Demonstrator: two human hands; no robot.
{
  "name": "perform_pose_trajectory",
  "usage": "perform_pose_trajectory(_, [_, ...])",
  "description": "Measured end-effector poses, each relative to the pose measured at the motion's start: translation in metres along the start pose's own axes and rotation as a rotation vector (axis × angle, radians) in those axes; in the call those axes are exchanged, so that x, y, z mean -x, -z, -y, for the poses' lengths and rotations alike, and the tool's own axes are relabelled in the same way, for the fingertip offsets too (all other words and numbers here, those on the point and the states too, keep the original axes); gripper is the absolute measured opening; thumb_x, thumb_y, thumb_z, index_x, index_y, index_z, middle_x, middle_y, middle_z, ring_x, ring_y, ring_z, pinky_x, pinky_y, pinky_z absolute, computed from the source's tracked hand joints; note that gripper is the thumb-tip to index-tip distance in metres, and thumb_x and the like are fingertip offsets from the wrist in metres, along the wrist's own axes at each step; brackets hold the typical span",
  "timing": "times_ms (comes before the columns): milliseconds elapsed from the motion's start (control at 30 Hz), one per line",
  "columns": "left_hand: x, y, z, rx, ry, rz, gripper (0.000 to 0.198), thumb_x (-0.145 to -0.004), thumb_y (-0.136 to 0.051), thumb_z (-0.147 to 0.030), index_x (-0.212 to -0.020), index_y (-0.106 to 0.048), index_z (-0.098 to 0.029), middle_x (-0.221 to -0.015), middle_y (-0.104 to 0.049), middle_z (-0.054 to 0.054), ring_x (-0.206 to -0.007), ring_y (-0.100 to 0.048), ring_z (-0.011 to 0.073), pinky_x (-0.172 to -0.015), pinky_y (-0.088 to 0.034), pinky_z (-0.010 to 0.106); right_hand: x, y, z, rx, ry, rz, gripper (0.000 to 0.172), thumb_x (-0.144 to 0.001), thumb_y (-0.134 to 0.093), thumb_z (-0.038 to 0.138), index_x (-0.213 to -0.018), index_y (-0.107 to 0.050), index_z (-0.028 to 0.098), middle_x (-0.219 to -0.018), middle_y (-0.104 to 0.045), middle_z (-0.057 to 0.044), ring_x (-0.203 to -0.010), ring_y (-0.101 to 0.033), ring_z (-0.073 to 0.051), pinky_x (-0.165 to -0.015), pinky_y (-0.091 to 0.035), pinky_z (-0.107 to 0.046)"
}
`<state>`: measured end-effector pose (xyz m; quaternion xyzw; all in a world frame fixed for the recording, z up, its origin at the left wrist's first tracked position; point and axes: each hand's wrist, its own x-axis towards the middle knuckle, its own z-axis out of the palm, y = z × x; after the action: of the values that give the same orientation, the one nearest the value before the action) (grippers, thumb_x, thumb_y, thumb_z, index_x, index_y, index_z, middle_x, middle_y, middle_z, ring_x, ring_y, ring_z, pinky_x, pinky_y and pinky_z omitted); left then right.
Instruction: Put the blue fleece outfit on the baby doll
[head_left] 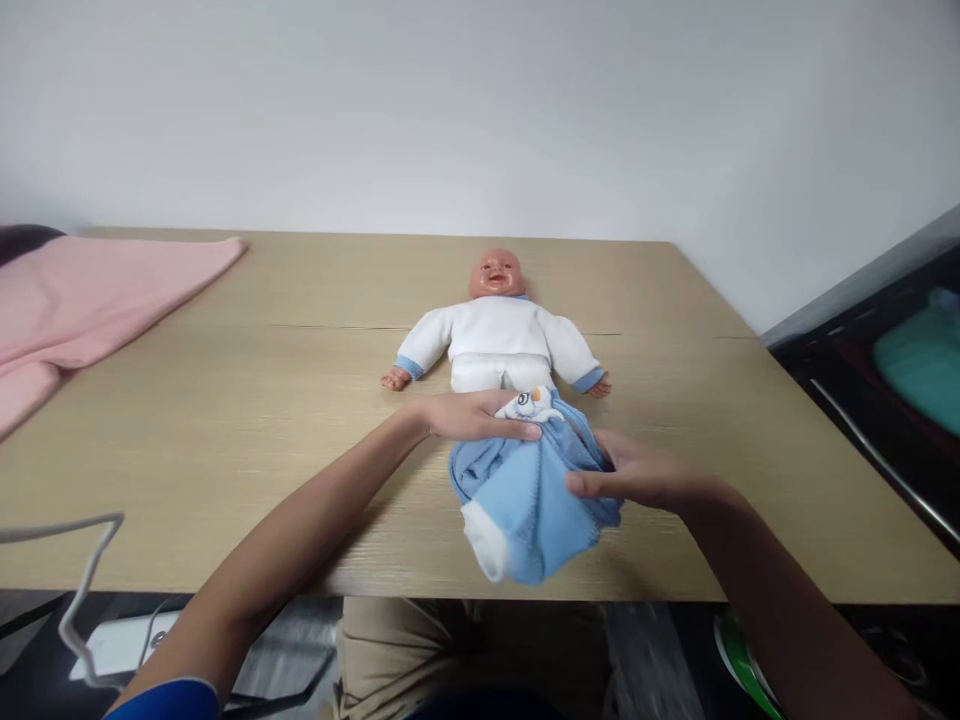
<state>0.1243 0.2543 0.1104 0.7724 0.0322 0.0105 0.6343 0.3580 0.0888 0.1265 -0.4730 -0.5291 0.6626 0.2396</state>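
Observation:
A baby doll (pixel 499 325) lies on its back on the wooden table, its head toward the wall. It has on a white long-sleeved top with blue cuffs and white bottoms. In front of its legs, my two hands hold a bunched light-blue baby garment (pixel 536 510) with white trim and a small printed face. My left hand (pixel 480 415) grips the garment's upper left edge, thumb on top. On the right side, my right hand (pixel 626 472) pinches the cloth, its fingers partly inside the folds. The doll's lower legs are hidden behind the garment.
A pink cloth (pixel 97 290) lies at the table's left side. A white cable (pixel 94 560) hangs over the front left edge. Right of the table stands a dark object with a teal item (pixel 922 355). A green-rimmed object (pixel 742 665) is below the front right edge.

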Motion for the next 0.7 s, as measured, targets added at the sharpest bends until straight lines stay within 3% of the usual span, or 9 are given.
perform_pose_trajectory(100, [-0.005, -0.005, -0.001, -0.011, 0.007, 0.000, 0.038, -0.110, -0.066, -0.054, -0.126, -0.074, -0.020, -0.134, -0.078, 0.009, -0.128, -0.071, 0.0294, -0.114, -0.054, 0.044, 0.001, -0.004, -0.006, -0.025, -0.032, -0.009, 0.091, -0.088, -0.092, 0.062, -0.162, -0.058, 0.023, -0.147, -0.075, -0.013, -0.142, -0.069, -0.038, -0.116, -0.061, -0.052])
perform_pose_trajectory(200, [-0.007, -0.004, 0.001, 0.022, 0.047, -0.009, 0.048, -0.105, -0.069, -0.065, -0.119, -0.074, -0.019, -0.124, -0.078, 0.009, -0.116, -0.072, 0.0285, -0.106, -0.057, 0.042, 0.004, -0.010, -0.009, -0.124, -0.031, -0.137, 0.089, -0.083, -0.095, 0.065, -0.155, -0.064, 0.022, -0.140, -0.078, -0.013, -0.135, -0.072, -0.038, -0.113, -0.062, -0.051])
perform_pose_trajectory(300, [-0.004, 0.004, 0.008, 0.144, 0.120, 0.119, 0.066, -0.085, -0.084, -0.079, -0.109, -0.075, -0.018, -0.108, -0.079, 0.008, -0.102, -0.074, 0.0287, -0.096, -0.061, 0.042, 0.004, -0.015, -0.011, -0.272, 0.001, -0.288, 0.073, -0.078, -0.096, 0.066, -0.133, -0.077, 0.023, -0.120, -0.083, -0.010, -0.117, -0.078, -0.034, -0.101, -0.066, -0.045])
perform_pose_trajectory(400, [0.000, 0.012, 0.015, 0.227, 0.160, 0.260, 0.073, -0.061, -0.104, -0.068, -0.109, -0.078, -0.019, -0.107, -0.081, 0.008, -0.101, -0.076, 0.0311, -0.097, -0.063, 0.044, -0.001, -0.019, -0.017, -0.412, 0.028, -0.323, 0.057, -0.079, -0.092, 0.067, -0.114, -0.082, 0.023, -0.103, -0.083, -0.007, -0.094, -0.078, -0.029, -0.090, -0.067, -0.043])
perform_pose_trajectory(500, [0.004, 0.015, 0.019, 0.200, 0.113, 0.228, 0.068, -0.070, -0.100, -0.070, -0.110, -0.079, -0.019, -0.112, -0.082, 0.008, -0.114, -0.075, 0.0331, -0.108, -0.061, 0.047, -0.007, -0.020, -0.020, -0.419, -0.004, -0.311, 0.052, -0.082, -0.090, 0.067, -0.108, -0.082, 0.023, -0.084, -0.077, -0.004, -0.075, -0.072, -0.025, -0.077, -0.066, -0.041])
perform_pose_trajectory(567, [0.004, 0.014, 0.019, 0.178, 0.065, 0.149, 0.065, -0.082, -0.089, -0.076, -0.111, -0.078, -0.019, -0.115, -0.081, 0.009, -0.121, -0.073, 0.0331, -0.113, -0.058, 0.048, -0.007, -0.021, -0.020, -0.339, -0.012, -0.281, 0.053, -0.084, -0.089, 0.069, -0.111, -0.082, 0.024, -0.087, -0.077, -0.004, -0.078, -0.072, -0.025, -0.077, -0.065, -0.039])
perform_pose_trajectory(700, [0.002, 0.007, 0.015, 0.115, 0.056, 0.059, 0.058, -0.093, -0.081, -0.072, -0.113, -0.076, -0.017, -0.119, -0.080, 0.011, -0.122, -0.072, 0.0317, -0.114, -0.056, 0.048, -0.002, -0.022, -0.015, -0.141, 0.106, -0.026, 0.059, -0.086, -0.086, 0.076, -0.110, -0.082, 0.023, -0.098, -0.078, -0.005, -0.086, -0.072, -0.023, -0.077, -0.061, -0.033])
